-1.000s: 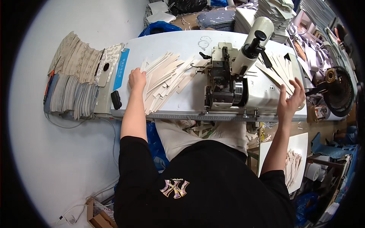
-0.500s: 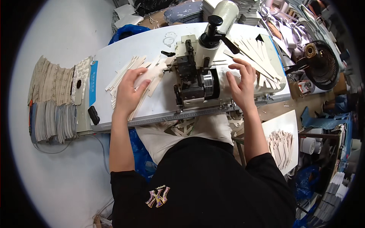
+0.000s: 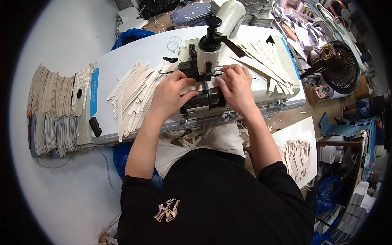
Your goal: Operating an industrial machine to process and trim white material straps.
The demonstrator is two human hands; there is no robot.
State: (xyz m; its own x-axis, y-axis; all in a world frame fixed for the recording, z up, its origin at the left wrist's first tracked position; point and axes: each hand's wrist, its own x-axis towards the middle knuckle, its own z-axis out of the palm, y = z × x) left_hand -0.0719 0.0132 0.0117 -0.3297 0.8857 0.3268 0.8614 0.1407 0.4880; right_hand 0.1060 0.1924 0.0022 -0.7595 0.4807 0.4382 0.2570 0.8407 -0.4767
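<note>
My left hand [image 3: 171,94] is at the left side of a bench machine [image 3: 200,107] with a dark head and a pale arm. Its thumb and fingers are closed around a pale strip, of which only a bit shows. My right hand [image 3: 237,87] is against the machine's right side, fingers bent and thumb tip near the metal roller [image 3: 213,97]. Whatever its fingertips grip, if anything, is hidden. Left of the machine lies a loose pile of cream strips [image 3: 132,96], just beside my left wrist.
More long strips [image 3: 267,65] lie on the machine bed at right. A black lever [image 3: 232,45] juts above my right hand. A metal ruler [image 3: 204,124] edges the table [image 3: 151,41]. Stacked sheets [image 3: 53,90] stand at left, a fan [image 3: 341,67] at right, and a strip-laden board [image 3: 281,130] lower right.
Both hands have moved inward to the machine head: the left from the strip pile toward the right, the right toward the left. The view has shifted slightly.
</note>
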